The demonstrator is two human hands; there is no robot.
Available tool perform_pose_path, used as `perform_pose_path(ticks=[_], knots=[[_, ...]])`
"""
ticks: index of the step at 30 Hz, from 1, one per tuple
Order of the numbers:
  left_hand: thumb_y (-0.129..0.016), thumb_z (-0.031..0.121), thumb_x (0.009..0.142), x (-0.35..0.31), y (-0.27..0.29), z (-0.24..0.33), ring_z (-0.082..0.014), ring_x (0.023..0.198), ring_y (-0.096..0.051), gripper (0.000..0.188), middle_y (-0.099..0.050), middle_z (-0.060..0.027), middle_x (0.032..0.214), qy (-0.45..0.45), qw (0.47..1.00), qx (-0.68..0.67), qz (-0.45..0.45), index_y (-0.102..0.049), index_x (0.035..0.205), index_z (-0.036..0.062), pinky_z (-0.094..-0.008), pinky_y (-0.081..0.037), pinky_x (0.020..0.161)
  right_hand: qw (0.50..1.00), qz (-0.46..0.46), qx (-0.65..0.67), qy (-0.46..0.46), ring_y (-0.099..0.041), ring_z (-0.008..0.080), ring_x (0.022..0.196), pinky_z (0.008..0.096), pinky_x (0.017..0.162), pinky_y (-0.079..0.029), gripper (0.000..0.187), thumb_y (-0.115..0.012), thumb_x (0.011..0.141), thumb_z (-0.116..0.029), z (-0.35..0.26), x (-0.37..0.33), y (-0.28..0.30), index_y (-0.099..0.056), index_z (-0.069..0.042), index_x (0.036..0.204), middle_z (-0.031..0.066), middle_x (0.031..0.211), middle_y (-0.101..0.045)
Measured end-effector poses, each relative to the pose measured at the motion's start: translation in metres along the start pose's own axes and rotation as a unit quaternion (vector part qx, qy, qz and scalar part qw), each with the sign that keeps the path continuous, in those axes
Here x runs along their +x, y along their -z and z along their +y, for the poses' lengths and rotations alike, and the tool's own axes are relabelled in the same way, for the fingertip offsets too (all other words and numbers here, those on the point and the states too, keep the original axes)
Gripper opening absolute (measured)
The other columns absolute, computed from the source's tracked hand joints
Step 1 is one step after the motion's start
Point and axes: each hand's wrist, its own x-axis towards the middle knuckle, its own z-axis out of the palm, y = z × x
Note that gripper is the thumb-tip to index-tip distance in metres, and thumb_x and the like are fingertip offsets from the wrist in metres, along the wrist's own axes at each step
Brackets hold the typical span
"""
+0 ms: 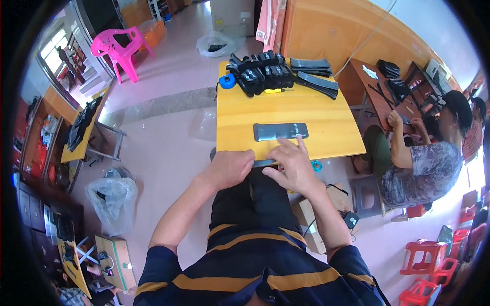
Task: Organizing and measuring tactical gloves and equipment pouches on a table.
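Observation:
At the near edge of the yellow table (235, 115), my left hand (232, 168) is closed on the left end of a dark grey flat strip (264, 163), most of which is hidden. My right hand (293, 166) is open, its fingers spread over the strip's other end and the table edge. Just beyond its fingertips a dark flat rectangular piece with a row of pale marks (279, 131) lies on the wood. Whether the fingertips touch this piece I cannot tell.
At the table's far side lie a pile of black bundles (263, 74), stacked grey strips (316, 84), a blue tape measure (227, 81) and a yellow screwdriver (274, 91). A co-worker (426, 163) sits at a brown table on the right. Cardboard boxes (310, 224) stand by my right leg.

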Motion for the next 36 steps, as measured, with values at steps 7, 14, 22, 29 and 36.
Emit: perform_pose_path(ticks=[7,14,22,29,36], knots=[[-0.065,0.017,0.092,-0.008,-0.016,0.005,-0.0309,0.070,-0.068,0.012,-0.068,-0.0139,0.077,0.020,0.982,-0.184,0.033,-0.065,0.095,0.0050,-0.0414,-0.053,0.065,0.977,-0.053,0.190,-0.076,-0.069,0.0381,0.089,0.0476,0.080,-0.054,0.021,-0.070,0.090,-0.026,0.011,-0.004,-0.026,-0.071,-0.007,0.099,0.0162,0.088,-0.072],[-0.065,0.007,0.097,-0.021,-0.041,-0.020,-0.0056,0.068,-0.062,0.010,-0.068,0.0005,0.083,0.218,0.838,-0.500,0.036,-0.068,0.105,0.0022,-0.0212,-0.053,0.061,0.954,-0.068,0.251,-0.148,-0.070,0.0342,0.080,0.0413,0.073,-0.054,0.017,-0.068,0.092,-0.022,0.033,-0.007,-0.032,-0.071,-0.006,0.095,0.0149,0.085,-0.072],[-0.069,0.006,0.093,-0.001,-0.050,-0.028,-0.0058,0.065,-0.061,0.008,-0.067,-0.0001,0.078,0.255,0.825,-0.504,0.021,-0.070,0.098,-0.0001,-0.0213,-0.051,0.060,0.938,-0.100,0.277,-0.182,-0.071,0.0328,0.078,0.0406,0.070,-0.054,0.018,-0.070,0.091,-0.024,0.061,0.000,-0.029,-0.071,-0.006,0.094,0.0149,0.082,-0.071],[-0.068,0.003,0.092,0.021,-0.076,-0.046,-0.0057,0.064,-0.059,0.004,-0.066,-0.0002,0.076,0.289,0.833,-0.464,0.083,-0.070,0.095,0.0004,-0.0216,-0.048,0.058,0.956,-0.118,0.163,-0.214,-0.068,0.0259,0.071,0.0358,0.068,-0.052,0.018,-0.072,0.090,-0.023,0.120,-0.003,-0.002,-0.072,-0.005,0.093,0.0139,0.076,-0.069],[-0.069,0.005,0.094,0.044,-0.094,-0.057,-0.0044,0.063,-0.056,0.006,-0.066,0.0014,0.077,0.303,0.848,-0.415,0.127,-0.070,0.097,0.0006,-0.0206,-0.047,0.058,0.889,-0.026,0.334,-0.313,-0.052,0.0055,0.070,0.0236,0.064,-0.046,0.015,-0.071,0.095,-0.015,0.164,-0.008,-0.019,-0.070,-0.001,0.096,-0.0031,0.076,-0.062]])
